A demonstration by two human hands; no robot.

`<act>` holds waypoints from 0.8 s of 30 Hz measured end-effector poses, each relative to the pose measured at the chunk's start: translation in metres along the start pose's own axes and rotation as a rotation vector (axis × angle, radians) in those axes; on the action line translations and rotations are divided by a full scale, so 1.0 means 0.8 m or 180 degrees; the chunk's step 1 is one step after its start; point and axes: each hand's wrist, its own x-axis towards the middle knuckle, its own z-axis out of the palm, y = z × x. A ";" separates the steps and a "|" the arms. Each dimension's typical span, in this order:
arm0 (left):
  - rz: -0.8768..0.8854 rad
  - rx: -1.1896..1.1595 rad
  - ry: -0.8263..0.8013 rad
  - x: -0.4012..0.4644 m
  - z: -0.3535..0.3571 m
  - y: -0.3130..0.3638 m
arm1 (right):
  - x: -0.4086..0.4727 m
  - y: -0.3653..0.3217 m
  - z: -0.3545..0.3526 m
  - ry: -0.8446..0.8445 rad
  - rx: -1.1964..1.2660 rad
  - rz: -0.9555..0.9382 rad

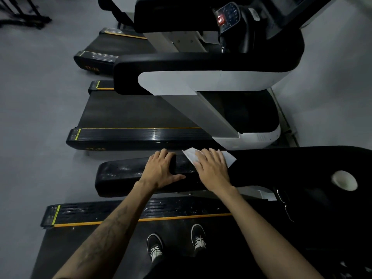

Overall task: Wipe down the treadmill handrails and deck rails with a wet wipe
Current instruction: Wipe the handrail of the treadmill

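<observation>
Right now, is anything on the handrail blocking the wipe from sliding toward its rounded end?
Yes. The left hand grips the handrail right beside the wet wipe under the right hand, squarely in the wipe's path.

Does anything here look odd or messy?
Only some pale streaks and specks on the black handrail and the deck rail below it, possibly wetness or residue. The wet wipe lies flat under the right hand.

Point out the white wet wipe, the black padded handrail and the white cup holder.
white wet wipe [189,154]: head view, on its bare far corner.
black padded handrail [120,174]: head view, on its top near the end.
white cup holder [343,180]: head view, on its round opening.
</observation>
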 end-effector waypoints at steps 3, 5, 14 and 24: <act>-0.0020 -0.0039 0.0004 -0.001 0.000 0.001 | -0.017 0.038 -0.003 0.0074 -0.0069 -0.0214; -0.0021 -0.0051 0.0020 -0.002 0.000 0.002 | -0.014 0.040 -0.004 0.0095 -0.0062 0.0212; -0.0060 -0.0084 0.0023 -0.003 -0.001 0.006 | -0.049 0.001 0.027 0.0628 -0.0041 -0.0322; -0.0080 -0.0129 0.0055 -0.003 0.000 0.005 | -0.056 -0.025 0.034 0.0534 0.0046 0.0129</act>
